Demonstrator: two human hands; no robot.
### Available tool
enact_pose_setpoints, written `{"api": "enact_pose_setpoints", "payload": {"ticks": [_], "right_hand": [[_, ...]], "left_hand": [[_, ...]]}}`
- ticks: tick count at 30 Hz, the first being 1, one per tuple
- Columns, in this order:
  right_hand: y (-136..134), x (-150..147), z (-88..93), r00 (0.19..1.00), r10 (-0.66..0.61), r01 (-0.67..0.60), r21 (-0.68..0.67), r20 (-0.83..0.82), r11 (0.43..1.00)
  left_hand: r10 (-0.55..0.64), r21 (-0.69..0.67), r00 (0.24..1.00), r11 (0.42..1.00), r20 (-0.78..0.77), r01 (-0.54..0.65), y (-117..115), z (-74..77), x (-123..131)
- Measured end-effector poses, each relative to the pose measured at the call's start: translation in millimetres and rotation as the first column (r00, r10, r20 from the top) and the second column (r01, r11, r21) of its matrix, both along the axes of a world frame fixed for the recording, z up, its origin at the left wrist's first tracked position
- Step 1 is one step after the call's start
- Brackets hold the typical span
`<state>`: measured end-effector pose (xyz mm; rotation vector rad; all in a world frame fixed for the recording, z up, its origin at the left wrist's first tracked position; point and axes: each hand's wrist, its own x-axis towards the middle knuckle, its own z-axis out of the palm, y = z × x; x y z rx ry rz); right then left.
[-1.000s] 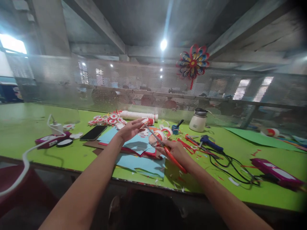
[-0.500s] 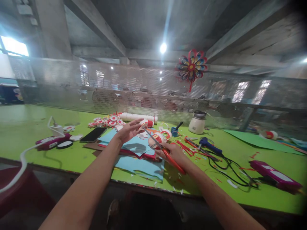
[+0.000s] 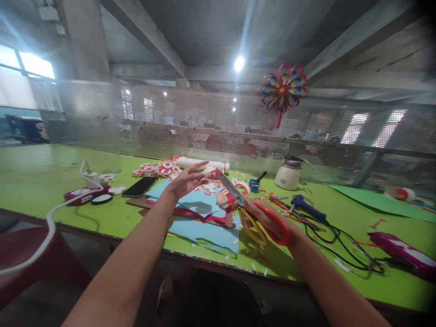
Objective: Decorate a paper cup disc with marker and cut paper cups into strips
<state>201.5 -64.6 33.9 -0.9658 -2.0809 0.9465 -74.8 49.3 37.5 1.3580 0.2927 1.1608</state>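
Since the last frame my right hand (image 3: 264, 218) has swung the scissors (image 3: 254, 213) up and opened them, so the red and yellow handle loops now show wide apart where before they were shut and lying flatter. Right hand is clenched through those loops, blades pointing up and left toward my other hand.

Left hand (image 3: 187, 180) is a bit further out, fingers spread and palm open, pinching a small red-and-white paper piece (image 3: 210, 171) at the fingertips. I'd guess it's held up off the bench so the blades can get at its edge. The blade tip sits just beside that piece, nearly touching, hard to tell if it's actually biting yet.

Under both hands there's a stack of blue paper sheets (image 3: 204, 229) with red ones poking out, plus white snippets scattered on the green bench (image 3: 44, 181), probably offcuts.

Further back: a black phone (image 3: 140, 186) to the left, a pile of finished red-and-white discs (image 3: 160, 170), a white roll (image 3: 200, 163), a blue glue gun (image 3: 304, 206) with black cables on the right, a cream kettle (image 3: 289, 172). Behind it all is a mesh screen (image 3: 204, 118) with a paper flower (image 3: 282, 88) hung on it.
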Motion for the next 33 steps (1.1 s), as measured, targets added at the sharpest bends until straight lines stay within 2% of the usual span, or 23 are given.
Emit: {"api": "enact_pose_setpoints", "payload": {"ticks": [3, 9, 17, 24, 33], "right_hand": [[2, 4, -3.0, 0.999, 0.016, -0.018, -0.048, -0.033, 0.999], [1, 3, -2.6, 0.999, 0.034, -0.035, -0.044, -0.017, 0.998], [-5, -4, -0.3, 1.0, -0.017, 0.015, -0.082, -0.017, 0.997], [-6, -9, 0.3, 1.0, -0.006, 0.006, -0.016, -0.016, 1.0], [-4, -7, -2.4, 0.999, 0.019, -0.019, -0.021, -0.035, 1.0]], "left_hand": [[-0.018, 0.006, 1.0, 1.0, -0.002, 0.018, -1, 0.4, 1], [0.002, 0.01, 1.0, 1.0, -0.012, -0.002, 3, -1.5, 1], [-0.037, 0.027, 0.999, 0.999, 0.008, 0.037, 4, -3.3, 5], [-0.023, 0.011, 0.999, 1.0, -0.038, 0.023, 3, -3.4, 5], [-0.019, -0.013, 0.999, 1.0, -0.051, 0.018, -3, -0.2, 7]]}}
